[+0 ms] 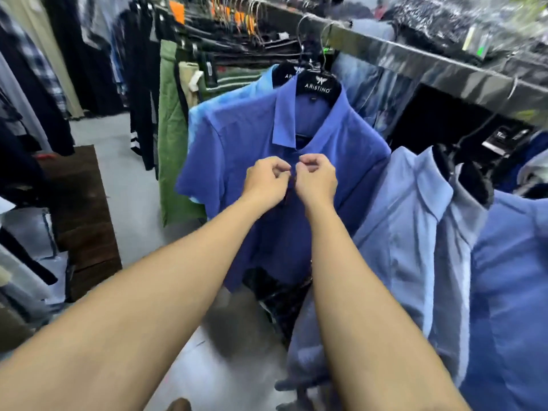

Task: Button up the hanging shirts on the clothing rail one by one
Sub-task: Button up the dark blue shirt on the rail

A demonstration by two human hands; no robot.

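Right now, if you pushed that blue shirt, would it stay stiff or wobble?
Probably wobble: the blue shirt hangs from one hanger, so it would likely swing. Its folds suggest soft, floppy cloth. It seems light; the left hand and right hand pinch it with fingertips only.

Even indoor light, blurred, warped edges.

Two hands, the left hand (267, 180) and the right hand (315, 180), meet at one shirt front. Blue shirts on the rail (415, 59): one royal-blue shirt (237, 137) at centre, one tie-dye shirt (198, 114) behind it to the left, one pale shirt (415, 221) to the right, and one darker shirt (510, 277) at far right. Two black branded hangers (318, 84) show. One green garment (172, 137) hangs left. Farther hangers are too blurred to count.
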